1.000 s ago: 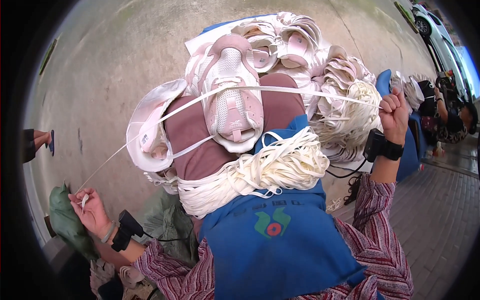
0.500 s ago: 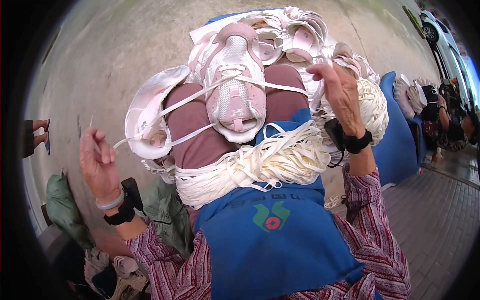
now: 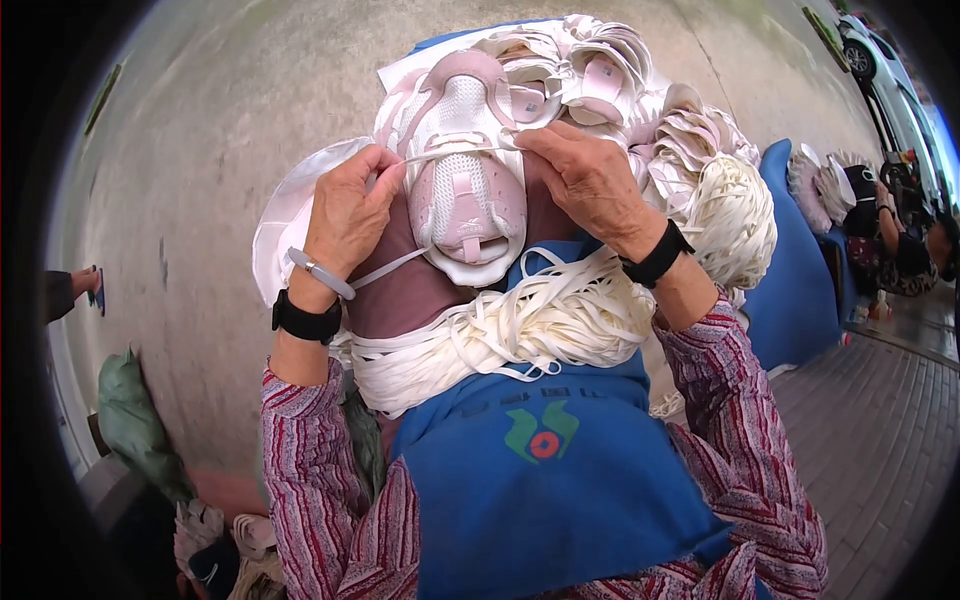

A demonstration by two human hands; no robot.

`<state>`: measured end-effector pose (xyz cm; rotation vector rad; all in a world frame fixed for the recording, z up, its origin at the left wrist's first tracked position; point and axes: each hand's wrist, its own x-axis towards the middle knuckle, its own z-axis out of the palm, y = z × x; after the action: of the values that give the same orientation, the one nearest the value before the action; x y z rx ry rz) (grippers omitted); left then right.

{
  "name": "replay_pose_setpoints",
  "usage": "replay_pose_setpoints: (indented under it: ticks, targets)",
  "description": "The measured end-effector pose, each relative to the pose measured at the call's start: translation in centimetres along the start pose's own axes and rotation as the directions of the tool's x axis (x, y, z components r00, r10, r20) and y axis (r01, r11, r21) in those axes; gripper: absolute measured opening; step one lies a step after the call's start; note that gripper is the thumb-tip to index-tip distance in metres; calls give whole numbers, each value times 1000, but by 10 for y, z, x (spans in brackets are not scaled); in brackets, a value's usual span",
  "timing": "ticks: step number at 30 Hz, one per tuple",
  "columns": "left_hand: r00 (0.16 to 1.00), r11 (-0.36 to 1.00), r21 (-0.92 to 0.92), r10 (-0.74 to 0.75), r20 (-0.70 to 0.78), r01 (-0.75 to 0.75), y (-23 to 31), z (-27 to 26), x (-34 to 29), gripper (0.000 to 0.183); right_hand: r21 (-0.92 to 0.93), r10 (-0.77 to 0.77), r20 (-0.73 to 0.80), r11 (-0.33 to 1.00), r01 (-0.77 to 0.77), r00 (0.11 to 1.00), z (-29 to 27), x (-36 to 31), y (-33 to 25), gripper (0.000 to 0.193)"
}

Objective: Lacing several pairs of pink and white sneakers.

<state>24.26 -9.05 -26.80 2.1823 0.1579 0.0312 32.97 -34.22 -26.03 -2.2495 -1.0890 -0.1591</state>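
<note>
A pink and white shoe upper point(image 3: 468, 205) lies across my knees with its tongue loop toward me. A white flat shoelace point(image 3: 455, 152) runs through its upper eyelet area and is drawn nearly straight across it. My left hand point(image 3: 350, 205) is closed in a pinch on the lace at the left of the upper. At the right, my right hand point(image 3: 585, 180) pinches the same lace, its fingers near the eyelets. One lace strand slants from the upper's lower left edge toward my left wrist. A thick bundle of cream shoelaces point(image 3: 510, 325) rests on my lap, in front of the upper.
More pink and white uppers point(image 3: 605, 80) are piled beyond my knees, and another upper point(image 3: 285, 225) sits left, partly behind my left arm. A ball of cream laces point(image 3: 735, 220) lies right, by a blue surface point(image 3: 795, 270). Green sacks point(image 3: 135, 420) stand left. Another person point(image 3: 890, 235) sits far right.
Both hands have come in from the sides to the upper and now hold the lace close to it. The long lace loops at either side have been drawn shorter.
</note>
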Motion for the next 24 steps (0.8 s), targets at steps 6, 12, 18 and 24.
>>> replay_pose_setpoints:
  ticks: [6, 12, 18, 24]
  targets:
    - [996, 967, 249, 41, 79, -59, -2, 4, 3, 26, -66, -25, 90, 997, 31, 996, 1, -10, 28, 14]
    - [966, 995, -58, 59, -253, -76, 1, 3, -11, 27, -30, -2, -142, 1000, -3, 990, -19, -10, 14, 14]
    - [953, 989, -99, 74, -294, -107, 6, 17, -37, 17, 6, -49, 286, 999, 49, 957, -26, -33, 3, 14]
    - [966, 964, -55, -258, 29, 259, 13, 10, -25, 24, -158, 150, 336, 982, -102, 930, -42, -36, -5, 22]
